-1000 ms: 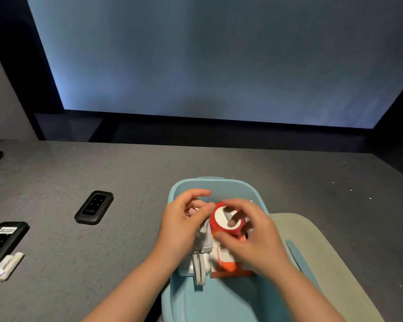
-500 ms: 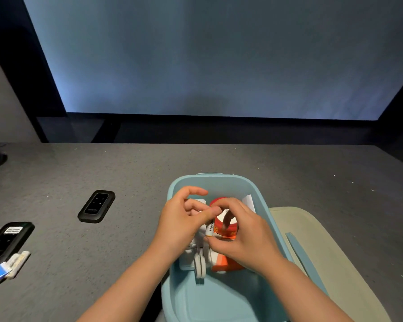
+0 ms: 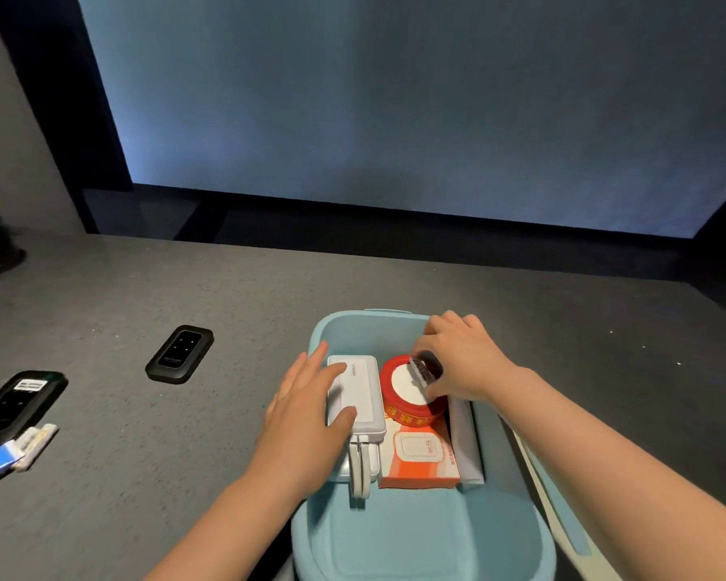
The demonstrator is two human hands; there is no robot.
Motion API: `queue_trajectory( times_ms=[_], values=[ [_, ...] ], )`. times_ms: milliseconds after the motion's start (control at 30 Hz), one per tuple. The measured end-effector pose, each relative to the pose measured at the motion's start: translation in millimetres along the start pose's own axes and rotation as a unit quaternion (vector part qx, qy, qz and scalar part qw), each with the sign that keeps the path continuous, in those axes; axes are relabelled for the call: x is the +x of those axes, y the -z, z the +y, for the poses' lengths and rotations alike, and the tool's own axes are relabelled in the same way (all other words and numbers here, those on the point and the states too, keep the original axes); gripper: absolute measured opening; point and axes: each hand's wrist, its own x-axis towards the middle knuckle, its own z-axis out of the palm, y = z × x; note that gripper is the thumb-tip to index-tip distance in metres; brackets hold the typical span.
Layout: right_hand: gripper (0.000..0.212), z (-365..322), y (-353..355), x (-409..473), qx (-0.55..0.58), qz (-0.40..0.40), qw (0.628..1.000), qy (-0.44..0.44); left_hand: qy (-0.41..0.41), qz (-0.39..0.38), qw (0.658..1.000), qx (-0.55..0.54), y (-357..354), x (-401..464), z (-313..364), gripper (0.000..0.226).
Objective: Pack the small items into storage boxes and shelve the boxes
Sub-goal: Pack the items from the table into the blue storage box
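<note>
**Hands apart over a half-packed box**

Half a second before, both hands bunched together over the red tin near the middle of the frame. Now separated. Left hand (image 3: 311, 417) laid flat, fingers straight, on the white charger (image 3: 356, 396), pressing it down against the left wall of the blue box (image 3: 416, 538). Right hand (image 3: 462, 360) shifted toward the box's far right corner, fingers curled around a small dark item (image 3: 426, 369) held just over the red tin (image 3: 407, 392); too blurred to tell what the item was.

Red tin sitting on the orange packet (image 3: 420, 459), a white flat piece (image 3: 464, 442) standing between packet and right wall. All packed toward the far half of the box, near half bare. Pale lid (image 3: 562, 517) lying just beside the box at lower right.

Probably a settling step: contents squared up, the dark item about to be tucked in. Packing not finished, though. Two black devices (image 3: 180, 354) (image 3: 15, 402) and a small blue-and-white item (image 3: 13, 450) lying on the grey surface (image 3: 562, 329) at the left of the frame, well apart from the box. Lid not yet on, no shelving begun.
</note>
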Motion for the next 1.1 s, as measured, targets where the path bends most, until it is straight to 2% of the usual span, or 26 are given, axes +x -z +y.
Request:
queue_trajectory(
  times_ms=[167,433,567,633,767,967,1100],
  values=[
    [0.051,-4.8,-2.2,6.3,0.016,-0.069,0.997,0.01,-0.002,0.009,1.0,-0.001,-2.2,1.2,-1.0,0.047],
    [0.049,-5.8,-8.4,1.6,0.01,-0.049,0.998,-0.024,-0.006,0.012,1.0,-0.006,-4.3,1.1,-4.3,0.044],
    [0.038,-12.3,-11.7,3.4,0.009,-0.033,0.998,-0.053,-0.008,0.01,1.0,-0.002,-4.4,0.9,-4.8,0.045],
    [0.043,-12.7,-9.8,3.4,0.019,-0.041,0.997,-0.061,-0.008,0.008,1.0,0.002,-4.0,0.9,-4.9,0.045],
    [0.067,-8.6,0.2,1.2,0.041,-0.107,0.993,-0.042,-0.011,0.007,1.0,0.011,-4.7,0.8,-5.1,0.047],
    [0.036,-10.5,0.0,1.9,0.039,-0.096,0.993,-0.048,-0.011,0.008,1.0,0.013,-6.4,1.6,-8.1,0.047],
    [0.04,-14.1,-3.3,1.1,0.04,-0.092,0.992,-0.07,-0.008,0.005,1.0,0.02,-6.7,2.0,-8.7,0.047]
  ],
)
